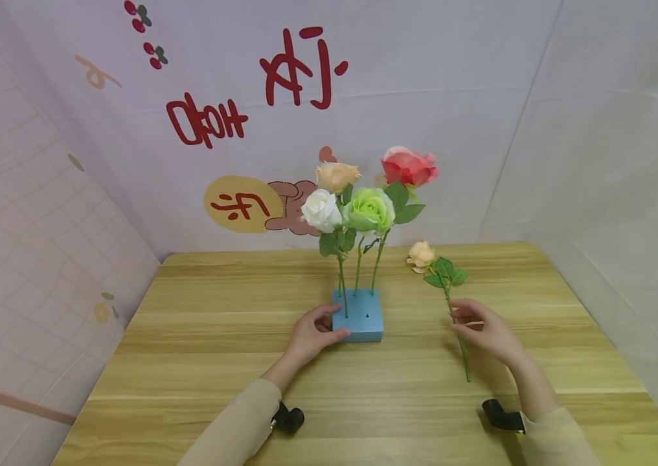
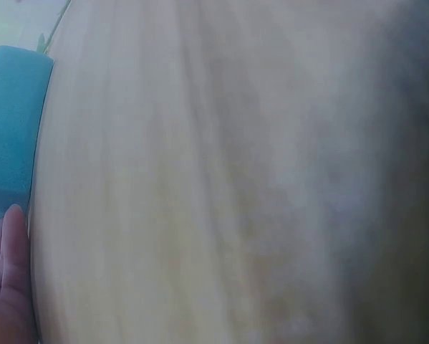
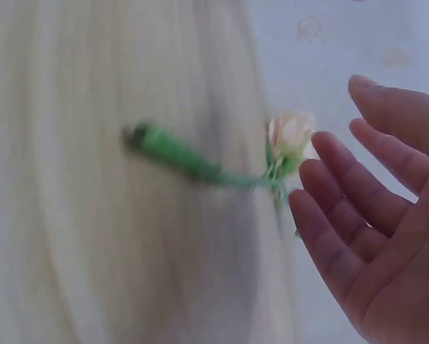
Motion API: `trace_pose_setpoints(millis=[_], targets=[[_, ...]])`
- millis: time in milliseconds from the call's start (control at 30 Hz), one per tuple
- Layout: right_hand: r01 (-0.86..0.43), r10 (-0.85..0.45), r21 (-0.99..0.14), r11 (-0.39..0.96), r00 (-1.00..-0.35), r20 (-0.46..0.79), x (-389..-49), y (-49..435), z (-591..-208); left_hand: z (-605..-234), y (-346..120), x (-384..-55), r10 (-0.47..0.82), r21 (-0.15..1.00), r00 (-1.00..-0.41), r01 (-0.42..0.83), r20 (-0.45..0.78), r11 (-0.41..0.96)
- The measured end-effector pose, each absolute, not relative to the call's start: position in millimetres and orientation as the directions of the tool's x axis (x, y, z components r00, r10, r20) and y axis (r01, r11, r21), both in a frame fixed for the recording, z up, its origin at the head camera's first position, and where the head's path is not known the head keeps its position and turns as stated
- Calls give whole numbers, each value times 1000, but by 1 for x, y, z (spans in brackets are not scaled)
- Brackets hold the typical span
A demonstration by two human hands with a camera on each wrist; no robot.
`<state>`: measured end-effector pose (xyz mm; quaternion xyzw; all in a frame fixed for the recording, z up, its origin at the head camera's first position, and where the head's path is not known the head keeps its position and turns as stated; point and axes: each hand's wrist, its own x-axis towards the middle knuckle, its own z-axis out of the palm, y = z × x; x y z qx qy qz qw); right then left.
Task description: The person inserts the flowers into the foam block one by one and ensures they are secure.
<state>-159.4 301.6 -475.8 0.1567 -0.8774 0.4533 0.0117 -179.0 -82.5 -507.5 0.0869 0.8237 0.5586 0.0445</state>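
Note:
A blue block [image 1: 364,328] stands on the table with several artificial roses upright in it. These are a white rose [image 1: 321,211], a peach rose [image 1: 337,176], a green rose [image 1: 370,210] and a pink-red rose [image 1: 409,166]. My left hand [image 1: 309,333] grips the block's left side, thumb along its front. To the right lies another peach rose [image 1: 421,254], its blossom pointing away from me. My right hand [image 1: 489,330] is at that rose's green stem [image 1: 462,346], thumb and fingers apart; in the right wrist view the fingers [image 3: 329,251] are spread beside it.
One small dark hole [image 1: 367,316] shows in the block's front right top. The wooden table [image 1: 218,369] meets a printed cloth backdrop [image 1: 422,77] behind the roses. Black wrist devices [image 1: 500,414] sit by both sleeves.

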Motion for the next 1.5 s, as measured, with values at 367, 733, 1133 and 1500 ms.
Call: trace_pose_setpoints(millis=[367,733,1133,1500], targets=[[-219,-247,-763,608,-966,81,-162,321,-491,-509,-83,-180,181,926,-983,76,8,371],[-187,-245,-725,663,-969,26,-171,324,-498,-510,-83,-179,184,922,-983,81,11,378],[-138,-195,-710,691,-981,1,-171,313,-501,-508,-83,-179,189,925,-982,80,9,371],[-95,-144,-656,749,-989,-21,-167,305,-497,-508,-83,-179,191,921,-981,96,24,379]])
